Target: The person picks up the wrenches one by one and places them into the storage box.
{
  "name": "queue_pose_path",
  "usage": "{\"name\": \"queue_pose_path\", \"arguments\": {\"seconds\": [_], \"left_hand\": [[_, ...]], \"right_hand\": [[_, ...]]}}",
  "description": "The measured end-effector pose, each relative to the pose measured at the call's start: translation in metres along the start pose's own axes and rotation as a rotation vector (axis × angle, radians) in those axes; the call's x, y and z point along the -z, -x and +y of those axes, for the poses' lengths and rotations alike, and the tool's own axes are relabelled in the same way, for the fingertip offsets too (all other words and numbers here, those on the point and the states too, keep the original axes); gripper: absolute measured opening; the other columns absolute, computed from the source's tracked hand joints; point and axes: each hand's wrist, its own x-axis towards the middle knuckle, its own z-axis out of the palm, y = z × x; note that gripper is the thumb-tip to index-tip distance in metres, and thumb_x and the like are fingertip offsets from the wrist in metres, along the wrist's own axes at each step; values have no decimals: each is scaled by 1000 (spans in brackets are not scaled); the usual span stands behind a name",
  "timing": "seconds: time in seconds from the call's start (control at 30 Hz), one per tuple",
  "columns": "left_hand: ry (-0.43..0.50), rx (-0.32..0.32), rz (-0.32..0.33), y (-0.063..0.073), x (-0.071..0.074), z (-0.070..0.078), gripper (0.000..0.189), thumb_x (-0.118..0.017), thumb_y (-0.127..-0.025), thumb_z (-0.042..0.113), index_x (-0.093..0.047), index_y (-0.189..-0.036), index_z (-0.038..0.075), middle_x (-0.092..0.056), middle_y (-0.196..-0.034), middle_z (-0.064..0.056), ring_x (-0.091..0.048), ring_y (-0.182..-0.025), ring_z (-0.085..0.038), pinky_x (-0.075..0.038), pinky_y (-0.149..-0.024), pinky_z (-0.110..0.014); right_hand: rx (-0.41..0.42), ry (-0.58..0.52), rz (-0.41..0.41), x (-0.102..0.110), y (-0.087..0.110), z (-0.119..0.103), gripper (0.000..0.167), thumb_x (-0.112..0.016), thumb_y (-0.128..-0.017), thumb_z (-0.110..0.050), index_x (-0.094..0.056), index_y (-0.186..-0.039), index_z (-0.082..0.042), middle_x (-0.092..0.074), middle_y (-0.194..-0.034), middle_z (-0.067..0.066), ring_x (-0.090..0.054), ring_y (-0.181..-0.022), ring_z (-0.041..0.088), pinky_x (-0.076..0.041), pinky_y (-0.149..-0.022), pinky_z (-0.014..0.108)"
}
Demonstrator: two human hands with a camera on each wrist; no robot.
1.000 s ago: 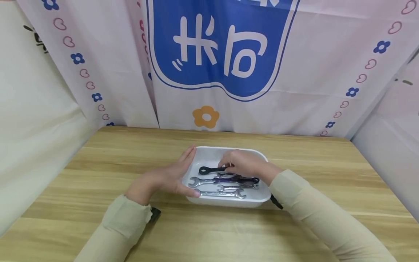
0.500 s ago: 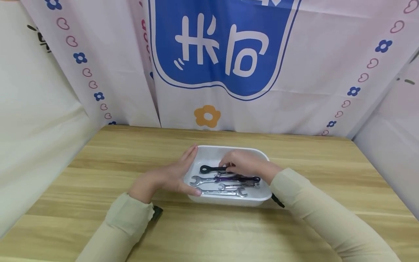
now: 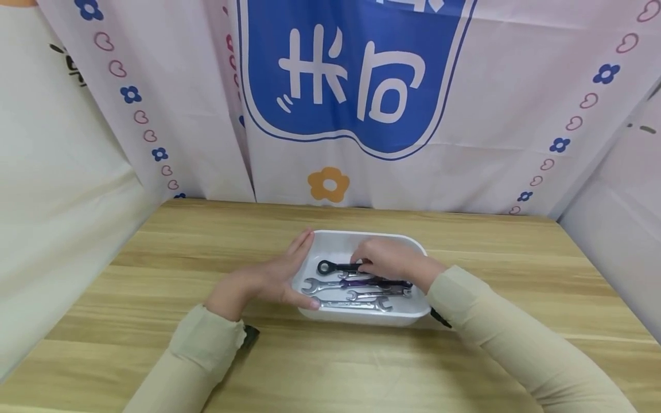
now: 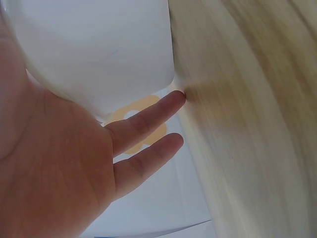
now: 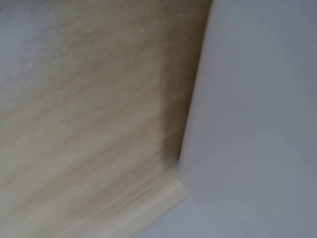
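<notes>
A white tray (image 3: 361, 319) sits on the wooden table with several wrenches in it. My left hand (image 3: 273, 279) spans its left end, thumb on the near rim and fingers along the far corner. The left wrist view shows two straight fingers (image 4: 148, 119) below the tray wall (image 4: 99, 49). Inside the tray my right hand (image 3: 384, 258) pinches a black ring-ended wrench (image 3: 341, 268), its far end hidden under the hand. In front of that lie a purple-and-black wrench (image 3: 361, 283), a silver open-ended wrench (image 3: 316, 285), a small wrench (image 3: 368, 295) and a long silver wrench (image 3: 356, 304).
The wooden table (image 3: 330, 367) extends around the tray, bounded by printed cloth (image 3: 465, 172) at the back and sides. Dark straps show below both sleeves. The right wrist view holds only tabletop (image 5: 89, 114) and a pale surface (image 5: 257, 99).
My right fingers have shifted slightly right along the black wrench, baring a little more of its handle. The left hand keeps its place on the tray; the whole view has drifted slightly.
</notes>
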Motion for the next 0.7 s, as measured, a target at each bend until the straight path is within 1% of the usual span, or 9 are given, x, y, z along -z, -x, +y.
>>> {"name": "queue_pose_path", "arguments": {"seconds": [0.1, 0.23, 0.33, 0.47, 0.53, 0.6, 0.7], "left_hand": [[-2, -7, -2, 0, 0, 1, 142, -83, -70, 59, 22, -156, 19, 31, -162, 5, 3, -154, -32, -19, -122, -51], [11, 4, -7, 1, 0, 2, 143, -84, -69, 58, 22, -156, 19, 31, -162, 6, 3, -154, -32, -19, -122, -51], [5, -1, -9, 1, -1, 0, 144, -84, -68, 60, 21, -157, 17, 30, -163, 4, 4, -154, -32, -19, -122, -51], [-14, -20, -9, -1, -2, -2, 144, -83, -68, 61, 20, -157, 15, 30, -163, 3, 6, -154, -31, -18, -123, -51], [-18, -25, -10, -1, -3, -3, 143, -83, -69, 61, 20, -157, 15, 30, -163, 4, 8, -154, -31, -17, -123, -50], [-28, -30, -13, -1, -2, -3, 142, -82, -70, 61, 20, -157, 14, 31, -162, 3, 10, -154, -30, -15, -123, -50], [-30, -34, -14, 1, -1, -4, 141, -82, -72, 58, 21, -157, 13, 30, -163, 0, 12, -154, -30, -12, -123, -51]], "right_hand": [[25, 74, 22, -2, 1, -1, 18, -68, -94, -17, -76, -109, -14, -73, -100, 0, -64, -89, 11, -55, -89, 32], [69, 198, 56, -4, 4, -3, 12, -68, -93, -17, -77, -100, -14, -72, -92, -1, -65, -84, 13, -56, -83, 32], [48, 237, 47, -3, 6, -3, 14, -68, -92, -17, -77, -103, -14, -73, -97, 1, -67, -91, 16, -56, -86, 33], [2, 206, 15, 4, 12, -5, 21, -67, -93, -19, -76, -111, -14, -73, -109, 3, -68, -103, 20, -55, -94, 37], [6, 176, 18, 10, 17, -7, 21, -66, -93, -20, -75, -111, -13, -73, -110, 4, -69, -102, 21, -55, -93, 38], [20, 140, 44, 18, 23, -8, 22, -66, -94, -20, -74, -112, -11, -72, -111, 5, -68, -102, 21, -55, -92, 39], [43, 77, 115, 30, 34, -8, 23, -66, -94, -18, -73, -113, -6, -72, -110, 7, -68, -101, 23, -55, -91, 40]]}}
